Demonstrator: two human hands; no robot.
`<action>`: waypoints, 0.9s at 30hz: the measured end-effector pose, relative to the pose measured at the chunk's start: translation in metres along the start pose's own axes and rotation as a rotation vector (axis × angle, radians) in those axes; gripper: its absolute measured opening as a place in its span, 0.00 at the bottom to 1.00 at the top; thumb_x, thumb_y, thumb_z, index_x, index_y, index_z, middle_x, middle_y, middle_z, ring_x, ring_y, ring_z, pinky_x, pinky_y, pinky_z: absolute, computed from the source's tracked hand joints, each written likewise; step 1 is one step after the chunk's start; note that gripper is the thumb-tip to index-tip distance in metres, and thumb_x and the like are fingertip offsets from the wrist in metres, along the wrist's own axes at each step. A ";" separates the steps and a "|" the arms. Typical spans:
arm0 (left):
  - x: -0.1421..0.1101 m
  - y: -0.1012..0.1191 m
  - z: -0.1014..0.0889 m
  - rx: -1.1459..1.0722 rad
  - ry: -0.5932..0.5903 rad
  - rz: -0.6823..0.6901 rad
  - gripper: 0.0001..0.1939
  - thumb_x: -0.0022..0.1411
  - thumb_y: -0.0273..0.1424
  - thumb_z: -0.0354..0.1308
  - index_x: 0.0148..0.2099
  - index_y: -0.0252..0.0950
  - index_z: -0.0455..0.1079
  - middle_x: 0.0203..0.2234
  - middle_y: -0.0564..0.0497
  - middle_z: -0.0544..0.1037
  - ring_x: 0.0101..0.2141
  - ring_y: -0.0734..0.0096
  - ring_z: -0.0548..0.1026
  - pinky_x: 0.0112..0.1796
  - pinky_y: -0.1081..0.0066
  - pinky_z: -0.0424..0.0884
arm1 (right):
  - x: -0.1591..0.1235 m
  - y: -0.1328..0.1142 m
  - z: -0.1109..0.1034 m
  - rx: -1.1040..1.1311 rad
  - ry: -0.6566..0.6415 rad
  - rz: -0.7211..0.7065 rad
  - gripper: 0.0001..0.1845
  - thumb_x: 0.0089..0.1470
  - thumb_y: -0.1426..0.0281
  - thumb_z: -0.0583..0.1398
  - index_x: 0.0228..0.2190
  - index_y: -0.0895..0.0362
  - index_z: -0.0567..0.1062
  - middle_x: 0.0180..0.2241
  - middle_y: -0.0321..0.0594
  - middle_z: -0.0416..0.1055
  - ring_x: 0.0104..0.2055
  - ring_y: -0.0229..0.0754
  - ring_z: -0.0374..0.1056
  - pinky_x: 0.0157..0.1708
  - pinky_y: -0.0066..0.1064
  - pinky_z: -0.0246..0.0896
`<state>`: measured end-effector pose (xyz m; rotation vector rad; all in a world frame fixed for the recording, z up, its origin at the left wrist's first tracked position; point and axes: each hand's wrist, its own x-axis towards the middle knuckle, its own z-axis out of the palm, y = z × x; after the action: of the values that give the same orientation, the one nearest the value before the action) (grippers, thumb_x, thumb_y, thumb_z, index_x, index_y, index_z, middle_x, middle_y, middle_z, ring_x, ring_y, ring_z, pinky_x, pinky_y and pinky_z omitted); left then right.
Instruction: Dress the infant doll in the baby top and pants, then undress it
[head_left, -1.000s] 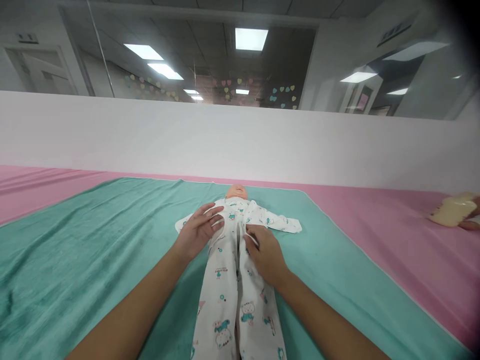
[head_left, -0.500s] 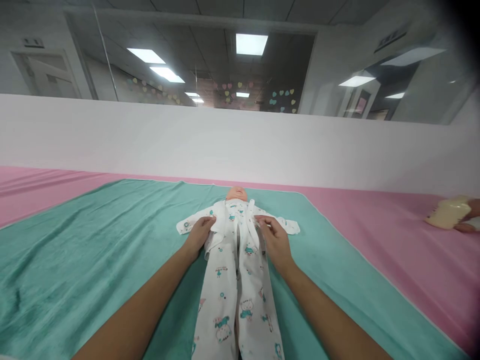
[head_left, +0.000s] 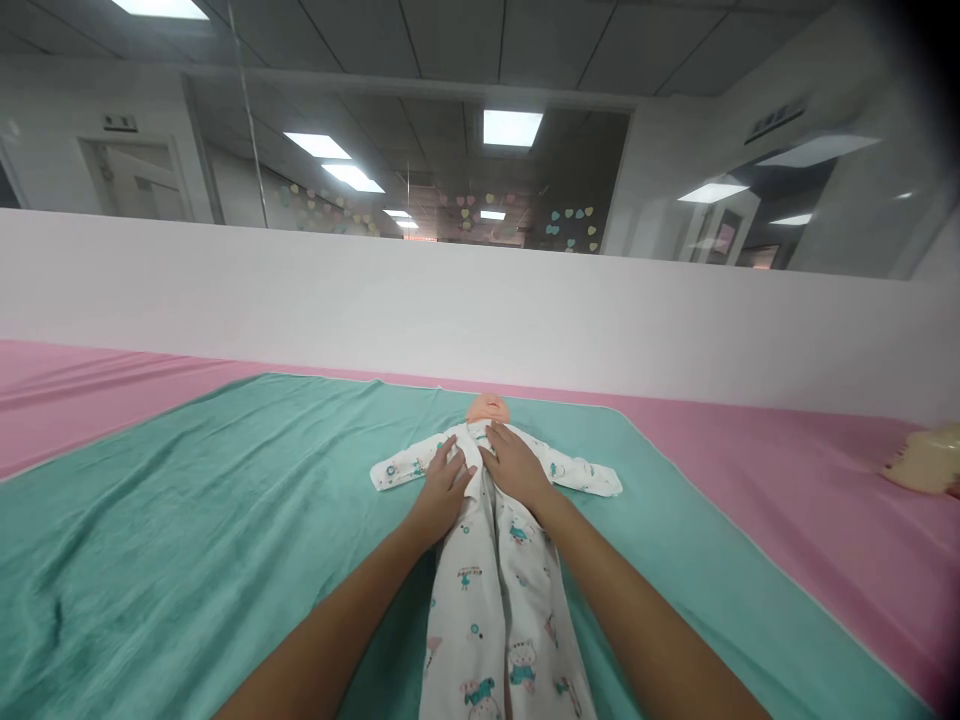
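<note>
A baby doll [head_left: 488, 408] lies on its back with its head at the far end. It wears a white baby outfit [head_left: 471, 610] with teal and pink animal prints. Both sleeves stretch out to the sides, and the front edges run open down the legs. My left hand [head_left: 441, 492] rests with fingers spread on the left front flap at the chest. Flat on the right side of the chest lies my right hand [head_left: 516, 468], its fingertips just below the doll's chin. The upper front of the outfit is partly hidden under my hands.
A teal blanket [head_left: 225, 520] lies under the doll, over a pink sheet [head_left: 765, 470]. At the far right edge is a pale yellow doll-like object [head_left: 926, 460], cut off by the frame. A low white wall [head_left: 450, 310] with glass above stands behind.
Both hands moved from the outfit's side edges inward onto the chest, and the front flaps now lie closer together. The view has tilted up slightly; the hand at the far right has mostly left the frame.
</note>
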<state>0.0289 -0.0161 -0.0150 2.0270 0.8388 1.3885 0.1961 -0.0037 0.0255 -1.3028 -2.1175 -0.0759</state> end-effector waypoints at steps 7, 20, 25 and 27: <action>0.027 0.032 0.021 0.231 0.007 -0.033 0.21 0.63 0.39 0.46 0.56 0.39 0.63 0.61 0.45 0.54 0.61 0.59 0.50 0.58 0.56 0.48 | -0.016 0.015 0.008 0.278 0.085 0.026 0.25 0.55 0.69 0.47 0.55 0.57 0.62 0.57 0.45 0.59 0.61 0.45 0.50 0.59 0.44 0.45; 0.020 0.059 0.019 0.127 -0.084 -0.004 0.14 0.60 0.35 0.48 0.34 0.40 0.75 0.44 0.51 0.76 0.45 0.65 0.70 0.52 0.65 0.59 | -0.023 0.019 0.007 0.412 0.463 0.383 0.11 0.50 0.67 0.51 0.36 0.57 0.68 0.38 0.44 0.67 0.38 0.42 0.63 0.39 0.35 0.60; 0.045 0.037 0.012 0.281 0.200 -0.261 0.13 0.58 0.33 0.47 0.34 0.38 0.74 0.36 0.49 0.77 0.41 0.65 0.72 0.44 0.68 0.64 | -0.004 0.018 0.000 0.147 0.257 0.344 0.15 0.53 0.60 0.50 0.31 0.57 0.69 0.33 0.43 0.69 0.36 0.43 0.64 0.36 0.33 0.58; 0.062 0.027 0.012 0.437 0.167 -0.348 0.14 0.58 0.32 0.47 0.35 0.38 0.74 0.38 0.48 0.77 0.41 0.64 0.72 0.42 0.69 0.64 | 0.009 0.019 -0.002 0.016 0.128 0.376 0.18 0.55 0.58 0.49 0.30 0.58 0.70 0.31 0.46 0.70 0.36 0.45 0.66 0.35 0.33 0.57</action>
<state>0.0622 0.0116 0.0383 1.9518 1.6010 1.2634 0.2103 0.0121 0.0270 -1.6174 -1.7335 0.0167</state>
